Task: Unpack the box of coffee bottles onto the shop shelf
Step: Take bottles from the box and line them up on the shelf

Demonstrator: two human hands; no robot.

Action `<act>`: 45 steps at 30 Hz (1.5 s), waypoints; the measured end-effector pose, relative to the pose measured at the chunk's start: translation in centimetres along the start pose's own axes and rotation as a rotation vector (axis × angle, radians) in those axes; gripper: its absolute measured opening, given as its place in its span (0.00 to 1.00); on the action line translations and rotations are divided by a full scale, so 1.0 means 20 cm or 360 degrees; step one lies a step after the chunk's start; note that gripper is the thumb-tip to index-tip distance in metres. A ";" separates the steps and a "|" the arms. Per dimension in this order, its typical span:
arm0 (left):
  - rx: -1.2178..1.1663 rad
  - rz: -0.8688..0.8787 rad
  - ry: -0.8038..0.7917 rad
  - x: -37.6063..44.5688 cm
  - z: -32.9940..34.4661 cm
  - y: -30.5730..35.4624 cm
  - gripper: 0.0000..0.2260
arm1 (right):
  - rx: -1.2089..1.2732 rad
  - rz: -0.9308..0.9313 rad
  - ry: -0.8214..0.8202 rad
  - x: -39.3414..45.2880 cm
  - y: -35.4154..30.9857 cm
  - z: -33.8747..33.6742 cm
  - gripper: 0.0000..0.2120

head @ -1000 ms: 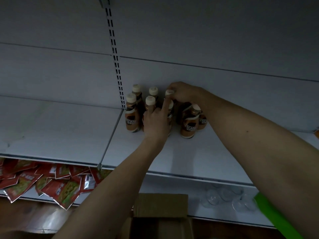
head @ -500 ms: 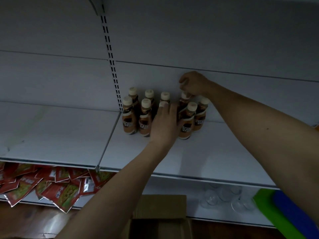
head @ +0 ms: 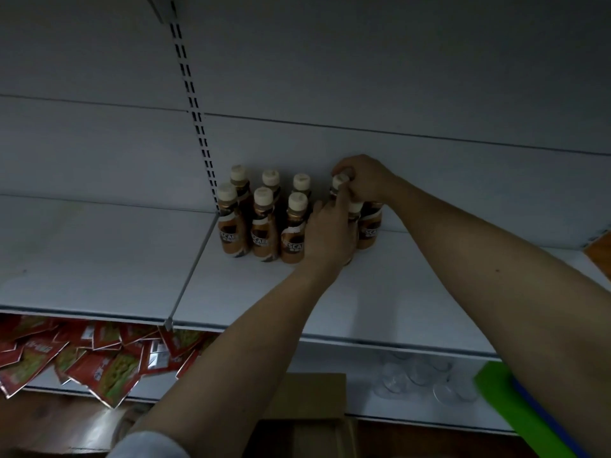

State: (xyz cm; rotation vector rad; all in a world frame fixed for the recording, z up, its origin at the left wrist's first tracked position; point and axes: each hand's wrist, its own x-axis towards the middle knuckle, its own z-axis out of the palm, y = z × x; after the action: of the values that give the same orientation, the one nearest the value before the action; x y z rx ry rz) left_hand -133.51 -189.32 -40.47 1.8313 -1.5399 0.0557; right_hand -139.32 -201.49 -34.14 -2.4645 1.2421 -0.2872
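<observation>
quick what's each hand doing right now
Left hand: fingers around a front coffee bottle.
Right hand: closed on a back bottle's cap.

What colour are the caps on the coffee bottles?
Cream, off-white caps on brown coffee bottles, seen in the head view.

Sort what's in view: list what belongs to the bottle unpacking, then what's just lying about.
Job:
coffee bottles
shelf
cardboard box
left hand
right hand

Lying about:
red packets
clear cups
green board
</observation>
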 end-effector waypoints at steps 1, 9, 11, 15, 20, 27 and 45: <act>-0.0042 0.0014 -0.0009 0.00 -0.02 0.00 0.25 | 0.0016 -0.0004 -0.0010 0.00 0.00 0.00 0.19; -0.0003 -0.0031 -0.0143 -0.02 -0.13 -0.05 0.18 | 0.0161 -0.0040 0.0002 -0.03 -0.03 0.02 0.15; 0.0090 -0.0073 -0.0208 -0.01 -0.15 -0.05 0.19 | 0.0197 -0.0052 -0.0010 -0.04 -0.04 0.03 0.14; 0.0343 -0.0135 -0.0317 -0.02 -0.15 -0.02 0.24 | 0.0249 -0.0057 -0.0021 -0.06 -0.06 0.04 0.15; 0.0316 -0.0147 -0.0329 -0.04 -0.15 -0.04 0.23 | 0.0267 -0.0019 -0.0069 -0.08 -0.06 0.02 0.19; 0.0393 -0.0010 -0.0428 -0.08 -0.14 -0.06 0.31 | 0.0187 0.0278 0.0264 -0.14 0.15 -0.01 0.24; 0.0588 -0.0018 -0.0463 -0.10 -0.10 -0.06 0.30 | 0.0661 0.0112 0.0206 -0.37 0.19 0.19 0.11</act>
State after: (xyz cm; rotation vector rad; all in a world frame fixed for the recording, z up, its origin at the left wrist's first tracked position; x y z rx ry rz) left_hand -132.29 -186.56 -40.59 2.2147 -1.8132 0.0754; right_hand -145.17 -196.70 -39.32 -2.0702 1.1772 -0.6261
